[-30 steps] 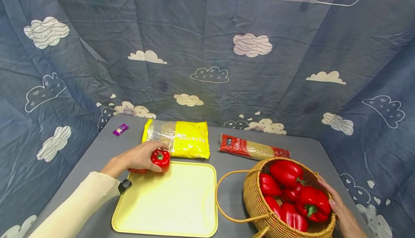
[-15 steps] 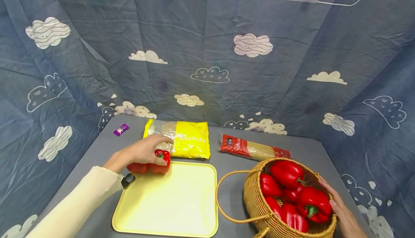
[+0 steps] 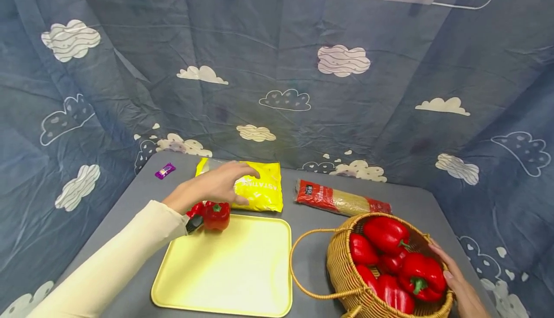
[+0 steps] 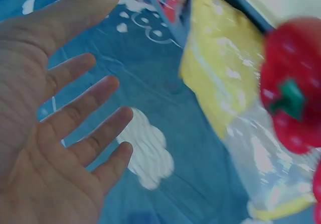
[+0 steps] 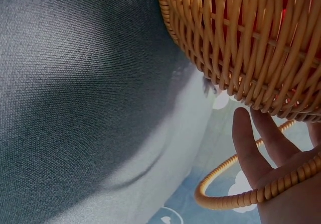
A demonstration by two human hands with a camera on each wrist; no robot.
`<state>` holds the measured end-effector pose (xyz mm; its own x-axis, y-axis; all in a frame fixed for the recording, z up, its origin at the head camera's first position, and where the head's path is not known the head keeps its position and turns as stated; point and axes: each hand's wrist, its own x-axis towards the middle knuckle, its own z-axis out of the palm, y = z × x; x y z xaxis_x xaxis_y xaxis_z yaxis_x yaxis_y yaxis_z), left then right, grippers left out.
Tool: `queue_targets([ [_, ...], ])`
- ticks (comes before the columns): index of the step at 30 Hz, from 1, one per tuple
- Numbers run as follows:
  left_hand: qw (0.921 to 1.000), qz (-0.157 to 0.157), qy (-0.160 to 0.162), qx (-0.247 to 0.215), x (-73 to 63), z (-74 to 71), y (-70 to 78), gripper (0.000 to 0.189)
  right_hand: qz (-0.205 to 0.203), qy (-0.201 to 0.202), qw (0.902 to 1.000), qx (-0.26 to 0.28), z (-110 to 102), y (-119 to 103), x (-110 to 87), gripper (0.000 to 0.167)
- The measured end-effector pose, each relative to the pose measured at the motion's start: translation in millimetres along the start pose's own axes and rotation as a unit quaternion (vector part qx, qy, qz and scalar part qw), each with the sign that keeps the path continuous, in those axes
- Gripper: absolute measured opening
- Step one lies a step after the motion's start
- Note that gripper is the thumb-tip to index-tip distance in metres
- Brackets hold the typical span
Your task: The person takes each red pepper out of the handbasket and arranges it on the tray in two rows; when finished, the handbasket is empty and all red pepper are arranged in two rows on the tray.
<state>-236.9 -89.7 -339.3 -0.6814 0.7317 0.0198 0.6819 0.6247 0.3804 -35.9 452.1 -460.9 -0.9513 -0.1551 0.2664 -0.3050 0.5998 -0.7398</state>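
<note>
In the head view my left hand [image 3: 222, 183] is raised over the yellow pasta bag [image 3: 261, 188], fingers spread and holding nothing. The left wrist view shows that bare palm [image 4: 55, 148]. Two red bell peppers stand at the far left corner of the yellow tray [image 3: 225, 274]; the front one [image 3: 217, 217] shows its green stem, and the other [image 3: 195, 210] is partly behind my wrist. My right hand [image 3: 459, 284] rests against the right side of the wicker basket [image 3: 339, 260], its fingers fairly straight; a basket handle [image 5: 230, 203] crosses that hand in the right wrist view.
Several red bell peppers [image 3: 421, 274] fill the tilted basket. Its other handle [image 3: 298, 243] hangs out toward the tray. Behind the basket lies a red packet of noodles [image 3: 342, 200]. A small purple packet [image 3: 165, 171] is at the back left, before the cloud-printed curtain [image 3: 242, 29].
My left hand has let go of the front bell pepper and lifted away up and to the right, uncovering it. My right hand stays at the basket.
</note>
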Motion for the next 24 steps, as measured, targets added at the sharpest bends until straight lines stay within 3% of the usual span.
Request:
queue_targets([
  [5, 0.9996, 0.026, -0.005, 0.01, 18.9, -3.3, 23.8, 0.059, -0.009, 0.002, 0.9999, -0.005, 0.6, -2.4, -0.6, 0.053],
  [15, 0.9951, 0.093, -0.018, 0.026, 63.0, 4.3, 69.7, 0.06, -0.015, 0.006, 0.9999, -0.006, 0.4, -3.3, -0.9, 0.052],
  [22, 0.99, 0.131, -0.021, 0.048, 86.9, 11.6, 100.2, 0.059, -0.01, -0.003, 0.9999, -0.009, 1.8, -6.9, -0.3, 0.052],
  [23, 0.9892, 0.136, -0.02, 0.05, 90.1, 13.1, 103.6, 0.058, -0.015, -0.003, 0.9998, -0.008, 2.3, -6.3, 0.0, 0.052],
  [24, 0.9882, 0.142, -0.018, 0.053, 93.3, 14.4, 107.3, 0.056, -0.047, 0.003, 0.9987, 0.017, 3.1, -1.5, 3.2, 0.052],
])
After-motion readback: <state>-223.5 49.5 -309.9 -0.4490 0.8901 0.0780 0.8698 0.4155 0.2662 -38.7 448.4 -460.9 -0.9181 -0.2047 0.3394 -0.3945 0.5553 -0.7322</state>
